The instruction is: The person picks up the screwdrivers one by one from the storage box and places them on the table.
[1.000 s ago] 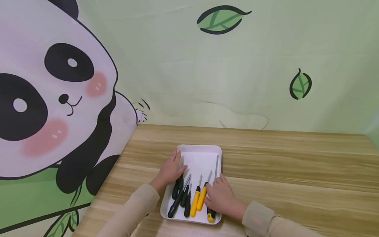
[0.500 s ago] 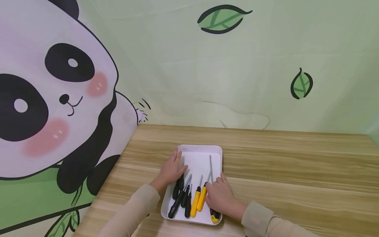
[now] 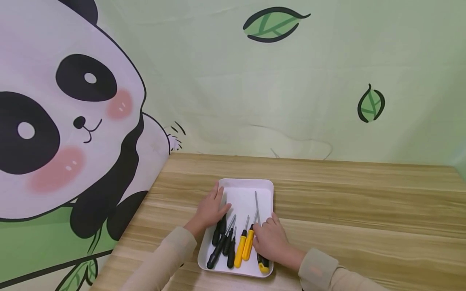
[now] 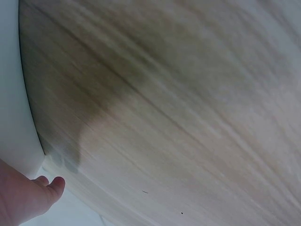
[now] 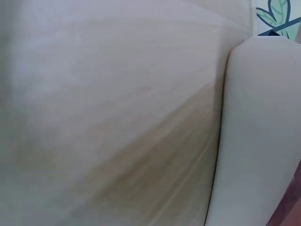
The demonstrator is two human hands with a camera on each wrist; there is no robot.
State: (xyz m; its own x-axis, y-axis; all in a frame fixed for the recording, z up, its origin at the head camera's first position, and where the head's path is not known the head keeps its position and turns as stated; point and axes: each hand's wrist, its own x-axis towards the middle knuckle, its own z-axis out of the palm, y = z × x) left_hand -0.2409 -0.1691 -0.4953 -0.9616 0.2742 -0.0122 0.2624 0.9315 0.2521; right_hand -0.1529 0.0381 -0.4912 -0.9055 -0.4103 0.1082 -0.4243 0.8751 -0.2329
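Observation:
A white tray holds several screwdrivers. My left hand rests on its left rim, fingers straight and thumb reaching inside. My right hand lies over the right rim. Its curled fingers hold a long screwdriver with a black and yellow handle; the middle of that handle is hidden under the hand. Beside it lie a yellow screwdriver and another yellow screwdriver. Several black screwdrivers lie at the left, partly overlapping. In the left wrist view, fingers show past the tray wall.
The tray stands on a wood-grain table. Behind it hangs a pale green backdrop with a large panda and leaves on it. In the right wrist view the tray's outer wall rises from the tabletop.
The long screwdriver's shaft has swung left, away from the tray's right wall, under my right hand. Its handle end has shifted slightly right overall. My left hand stays on the rim.

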